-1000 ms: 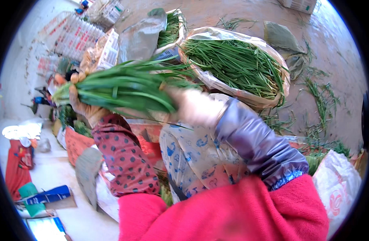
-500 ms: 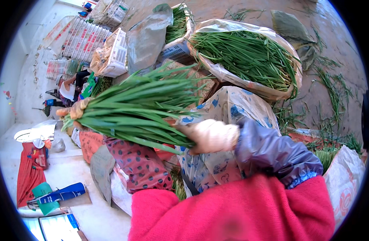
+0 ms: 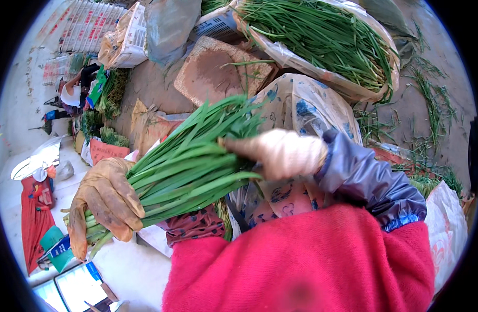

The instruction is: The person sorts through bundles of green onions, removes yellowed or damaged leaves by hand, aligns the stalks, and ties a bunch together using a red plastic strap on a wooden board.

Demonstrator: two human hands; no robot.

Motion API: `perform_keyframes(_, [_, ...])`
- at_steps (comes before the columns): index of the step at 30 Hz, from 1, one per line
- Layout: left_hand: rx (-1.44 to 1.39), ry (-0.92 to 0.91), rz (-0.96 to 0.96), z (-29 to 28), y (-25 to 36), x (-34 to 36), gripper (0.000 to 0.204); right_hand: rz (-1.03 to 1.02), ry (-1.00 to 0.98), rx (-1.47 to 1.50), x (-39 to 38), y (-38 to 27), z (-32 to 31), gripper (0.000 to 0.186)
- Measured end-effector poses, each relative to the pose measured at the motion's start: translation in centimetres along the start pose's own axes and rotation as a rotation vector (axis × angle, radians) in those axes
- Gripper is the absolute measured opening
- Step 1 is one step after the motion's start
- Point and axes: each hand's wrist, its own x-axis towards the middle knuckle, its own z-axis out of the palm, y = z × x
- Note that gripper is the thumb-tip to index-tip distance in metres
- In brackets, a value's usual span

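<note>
A bunch of long, flat-leaved garlic chives (image 3: 197, 161) lies across in front of me, pale stem ends at the lower left, leaf tips at the upper right. My left hand (image 3: 106, 200), in a stained tan glove, is closed over the stem end, back of the hand up. At the leafy end my right hand (image 3: 280, 151), in a whitish glove with darkened fingertips, touches the leaves. Motion smears its fingers, so their grip cannot be made out. Beneath the hands, a plastic sheet with blue patterns (image 3: 306, 104) covers my lap.
Beyond my lap stands a plastic-lined container (image 3: 280, 49) heaped with more chives. Left of it is a brown square board (image 3: 205, 67), then a white crate (image 3: 132, 41). Another person (image 3: 69, 96) sits far left. A white sack (image 3: 447, 223) stands at my right; loose leaves litter the floor.
My left hand has come down and nearer with the stem end, and its back now shows. The bunch tilts more steeply. My right hand has shifted slightly up and right, and the view has moved.
</note>
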Motion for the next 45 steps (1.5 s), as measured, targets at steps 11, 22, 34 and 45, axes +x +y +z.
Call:
perform_keyframes(11, [-0.026,0.139,-0.036,2.5,2.4,-1.4,0.064,0.268,-0.247,-0.038,-1.1,0.3,-4.4,0.067])
perform_keyframes(22, [-0.058,0.088,-0.020,1.6,0.6,-1.6,0.042,-0.050,0.177,-0.001,1.8,-5.1,-2.4,0.030])
perform_keyframes(34, [0.129,0.616,0.439,4.5,-8.0,-3.7,0.049,-0.138,0.107,0.987,1.5,-7.4,-6.1,0.017])
perform_keyframes(45, [-0.059,0.761,0.172,4.6,-10.4,-1.5,0.054,-0.235,0.510,1.719,3.1,-8.0,-6.0,0.028])
